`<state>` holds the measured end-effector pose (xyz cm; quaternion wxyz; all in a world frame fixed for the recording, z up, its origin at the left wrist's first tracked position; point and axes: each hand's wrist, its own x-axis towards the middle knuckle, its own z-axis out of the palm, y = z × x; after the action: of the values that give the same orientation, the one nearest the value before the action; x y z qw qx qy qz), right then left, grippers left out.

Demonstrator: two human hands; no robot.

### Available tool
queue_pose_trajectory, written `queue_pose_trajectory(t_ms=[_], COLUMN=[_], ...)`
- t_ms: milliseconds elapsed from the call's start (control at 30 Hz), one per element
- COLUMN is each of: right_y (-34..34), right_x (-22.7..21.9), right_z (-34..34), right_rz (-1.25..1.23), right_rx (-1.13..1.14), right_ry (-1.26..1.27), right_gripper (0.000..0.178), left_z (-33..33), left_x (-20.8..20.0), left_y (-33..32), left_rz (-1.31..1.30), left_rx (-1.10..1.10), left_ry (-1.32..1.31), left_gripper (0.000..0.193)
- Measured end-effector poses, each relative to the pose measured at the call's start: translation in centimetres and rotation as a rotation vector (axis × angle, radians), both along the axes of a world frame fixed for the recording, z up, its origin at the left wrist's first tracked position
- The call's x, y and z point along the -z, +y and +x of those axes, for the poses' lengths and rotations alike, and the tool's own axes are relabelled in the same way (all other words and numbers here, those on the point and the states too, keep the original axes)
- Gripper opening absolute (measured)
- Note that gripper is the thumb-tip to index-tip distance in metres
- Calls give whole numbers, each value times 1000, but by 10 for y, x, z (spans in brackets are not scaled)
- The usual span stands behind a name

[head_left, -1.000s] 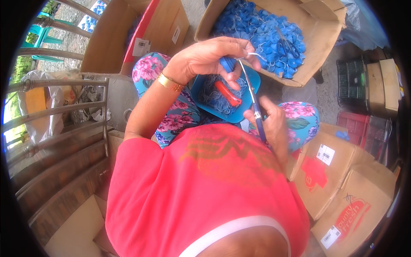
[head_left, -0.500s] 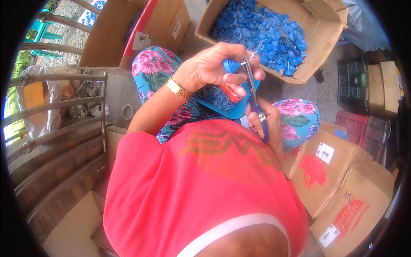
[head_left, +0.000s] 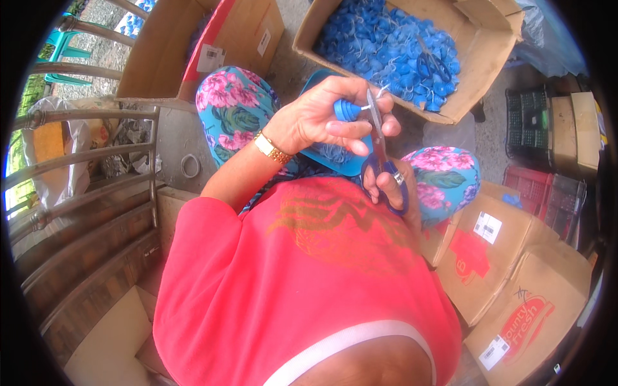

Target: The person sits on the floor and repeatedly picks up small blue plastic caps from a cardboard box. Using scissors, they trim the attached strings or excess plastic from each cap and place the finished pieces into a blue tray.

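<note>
While the left hand (head_left: 325, 114) pinches a small blue piece (head_left: 346, 110) between thumb and fingers, the right hand (head_left: 396, 183) grips the dark blue handles of a pair of scissors (head_left: 378, 132). Their blades point away from the body and stand at the white string (head_left: 383, 91) coming out of the piece, though whether they touch it is hard to tell. Partly behind the left hand sits a blue basin (head_left: 353, 168) with loose strings (head_left: 335, 154), and beyond it a cardboard box (head_left: 492, 38) holds many blue pieces (head_left: 386, 51)

The left hand (head_left: 328, 114) is hiding much of the blue tub (head_left: 349, 167), the upper edge is cropping the far right carton (head_left: 484, 48), and the white string (head_left: 365, 108) by the scissors (head_left: 376, 125) is appearing blurred.
</note>
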<state>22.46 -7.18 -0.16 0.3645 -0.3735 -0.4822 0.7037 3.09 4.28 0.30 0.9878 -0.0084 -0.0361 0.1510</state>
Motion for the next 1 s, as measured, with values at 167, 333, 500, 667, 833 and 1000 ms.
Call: queue_pose_trajectory(t_ms=[167,333,500,667,833,1000], right_y=[-4,-10,-10,-8,-7,-6], right_x=[-4,-12,-16,-18,-15,-12], right_z=[-6,-8,-16,-21,-19,-16], right_rz=[-33,-76,74,318,598,706], right_rx=[94,241,296,327,322,303], right_ry=[-52,-516,-710,-891,-979,-1079], right_gripper=[51,44,42,44,49,55], left_z=[-7,-31,-35,-33,-33,-31], left_x=[12,37,7,-8,-8,-3], left_y=[-14,-19,-28,-34,-34,-32], left_rz=[205,34,205,509,591,632], left_rx=[-212,-332,-405,-564,-645,-682], left_ry=[619,679,548,567,599,624], left_gripper=[31,34,46,50,50,50])
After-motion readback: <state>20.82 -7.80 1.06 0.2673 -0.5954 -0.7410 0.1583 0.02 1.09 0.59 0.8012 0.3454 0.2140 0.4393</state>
